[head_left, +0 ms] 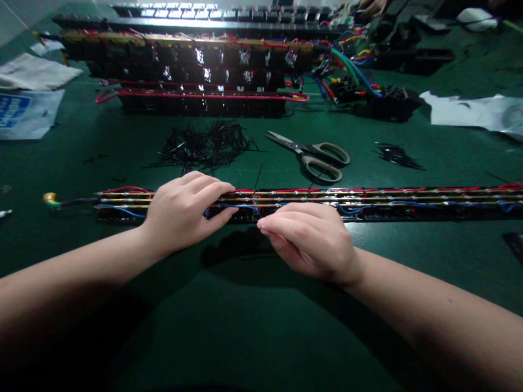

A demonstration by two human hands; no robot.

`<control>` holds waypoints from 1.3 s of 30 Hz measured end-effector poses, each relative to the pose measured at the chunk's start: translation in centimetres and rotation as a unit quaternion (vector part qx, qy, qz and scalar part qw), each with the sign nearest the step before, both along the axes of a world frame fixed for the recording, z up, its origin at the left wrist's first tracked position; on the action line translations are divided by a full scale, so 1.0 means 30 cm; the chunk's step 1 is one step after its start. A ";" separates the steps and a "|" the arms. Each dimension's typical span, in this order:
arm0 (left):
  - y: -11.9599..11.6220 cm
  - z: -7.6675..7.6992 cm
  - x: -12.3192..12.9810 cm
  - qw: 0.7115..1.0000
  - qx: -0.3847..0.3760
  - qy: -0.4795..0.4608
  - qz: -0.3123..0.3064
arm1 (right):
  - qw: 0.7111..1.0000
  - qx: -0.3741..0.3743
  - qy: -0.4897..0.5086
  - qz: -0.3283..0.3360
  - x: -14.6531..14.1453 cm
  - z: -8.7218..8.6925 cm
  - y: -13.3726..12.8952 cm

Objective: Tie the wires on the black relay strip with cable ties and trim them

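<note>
A long black strip [408, 213] with brass rods, red and blue wires and solder joints lies crosswise on the green table. My left hand [183, 209] rests over its left part, fingers at the far edge and thumb on the near side, holding it. At the near edge, my right hand [310, 239] is closed in a pinch, thumb against fingertips. A thin black cable tie [259, 175] sticks out beyond the strip's far edge, in line with that pinch. The fingertips hide most of what they hold.
Beyond the strip lie a heap of black cable ties [204, 146], scissors [312, 155] and a smaller bunch of ties [396, 155]. Stacked wired strips [196, 60] stand at the back. Plastic bags lie left [30, 111] and right [469, 111]. Another person's hand [372, 8] shows at the top.
</note>
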State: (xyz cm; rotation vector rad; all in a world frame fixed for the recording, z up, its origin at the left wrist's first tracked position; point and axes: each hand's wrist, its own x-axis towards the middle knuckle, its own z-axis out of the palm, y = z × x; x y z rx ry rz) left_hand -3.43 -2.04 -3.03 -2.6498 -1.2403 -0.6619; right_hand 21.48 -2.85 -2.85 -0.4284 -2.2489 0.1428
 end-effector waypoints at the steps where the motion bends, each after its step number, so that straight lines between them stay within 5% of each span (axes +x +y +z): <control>1: 0.000 0.000 0.000 1.000 0.000 0.000 0.000 | 1.000 -0.002 0.012 -0.010 0.000 0.000 0.001; 8: 0.002 -0.001 -0.004 1.000 0.001 0.000 -0.012 | 0.979 -0.078 0.097 -0.160 0.000 0.018 0.003; 30: -0.006 0.008 0.006 1.000 0.002 0.006 -0.014 | 0.941 -0.233 0.163 -0.184 0.006 0.005 0.059; 39: -0.003 0.000 -0.002 1.000 0.004 0.013 -0.012 | 0.970 -0.114 0.049 -0.209 0.002 -0.016 0.066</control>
